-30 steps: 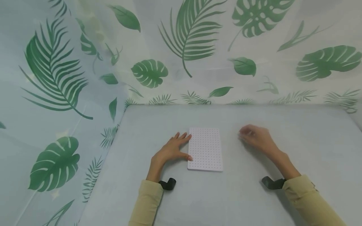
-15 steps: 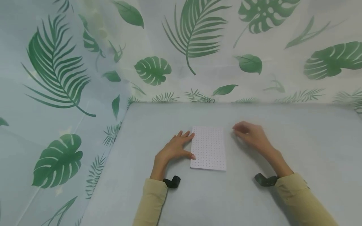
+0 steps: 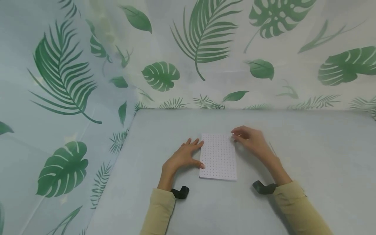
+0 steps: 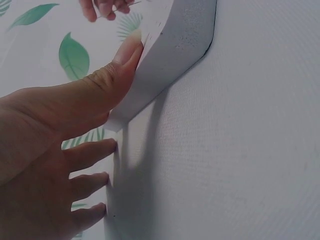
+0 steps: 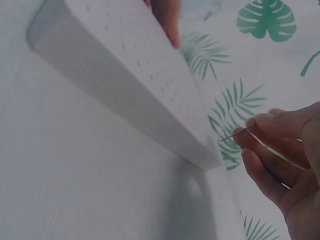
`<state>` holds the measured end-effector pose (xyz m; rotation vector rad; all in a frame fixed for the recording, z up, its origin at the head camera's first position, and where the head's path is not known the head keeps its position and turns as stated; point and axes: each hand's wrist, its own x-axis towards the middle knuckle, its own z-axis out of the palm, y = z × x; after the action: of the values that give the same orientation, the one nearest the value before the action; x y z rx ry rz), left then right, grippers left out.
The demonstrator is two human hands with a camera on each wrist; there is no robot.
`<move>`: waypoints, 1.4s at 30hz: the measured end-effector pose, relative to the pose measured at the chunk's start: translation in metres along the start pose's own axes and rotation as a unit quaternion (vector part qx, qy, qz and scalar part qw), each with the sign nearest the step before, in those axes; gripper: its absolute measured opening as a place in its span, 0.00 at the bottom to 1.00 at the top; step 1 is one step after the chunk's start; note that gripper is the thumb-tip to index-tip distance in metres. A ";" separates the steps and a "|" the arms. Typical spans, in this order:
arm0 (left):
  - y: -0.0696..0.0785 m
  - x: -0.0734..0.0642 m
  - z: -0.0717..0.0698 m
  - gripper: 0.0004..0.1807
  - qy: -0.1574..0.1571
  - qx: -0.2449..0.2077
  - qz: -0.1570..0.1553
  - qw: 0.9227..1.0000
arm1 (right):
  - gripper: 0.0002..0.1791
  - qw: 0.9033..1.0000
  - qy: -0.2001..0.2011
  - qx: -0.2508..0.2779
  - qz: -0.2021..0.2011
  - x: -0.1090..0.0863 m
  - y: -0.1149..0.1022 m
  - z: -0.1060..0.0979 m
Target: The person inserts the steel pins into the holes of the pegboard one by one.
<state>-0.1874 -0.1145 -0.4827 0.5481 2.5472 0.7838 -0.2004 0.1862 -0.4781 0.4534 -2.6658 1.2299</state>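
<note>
A white board with rows of small holes (image 3: 218,160) lies flat on the table. My left hand (image 3: 182,156) is at its left side, fingers spread, with the thumb (image 4: 125,55) and index finger touching the board's edge. The other left fingers rest on the table in the left wrist view. Above the board's far right corner, my right hand (image 3: 250,139) pinches a thin needle (image 5: 237,132) between thumb and fingertips. Its tip points toward the board's top near that corner. Whether it touches the board, I cannot tell.
The pale table (image 3: 217,209) reaches back to a white curtain (image 3: 182,39) with green leaf prints, which also hangs along the left side. A faint thin line (image 3: 273,149) shows beside the right wrist. Black wrist cameras (image 3: 180,192) sit by the sleeves.
My right hand has moved left, from well right of the board to its far right corner. The left hand has kept its place on the board; the head view has shifted slightly.
</note>
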 end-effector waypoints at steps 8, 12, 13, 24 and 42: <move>0.001 0.000 -0.002 0.56 -0.005 0.001 0.001 1.000 | 0.09 1.000 0.012 0.026 0.004 0.008 -0.005 0.015; 0.000 -0.003 -0.002 0.56 -0.004 -0.006 0.001 1.000 | 0.08 0.999 0.018 0.031 0.001 0.009 -0.010 0.022; 0.000 -0.002 -0.002 0.56 -0.003 -0.010 0.003 1.000 | 0.08 0.999 0.016 0.035 0.004 0.010 -0.011 0.022; -0.002 -0.001 -0.002 0.56 -0.004 -0.009 0.004 1.000 | 0.07 0.998 0.004 0.053 0.030 0.010 -0.014 0.029; 0.002 -0.002 -0.003 0.55 -0.007 -0.002 0.008 1.000 | 0.07 0.997 0.010 0.075 0.005 0.008 -0.009 0.030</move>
<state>-0.1866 -0.1151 -0.4786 0.5707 2.5311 0.7868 -0.2053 0.1562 -0.4886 0.4456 -2.5728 1.4354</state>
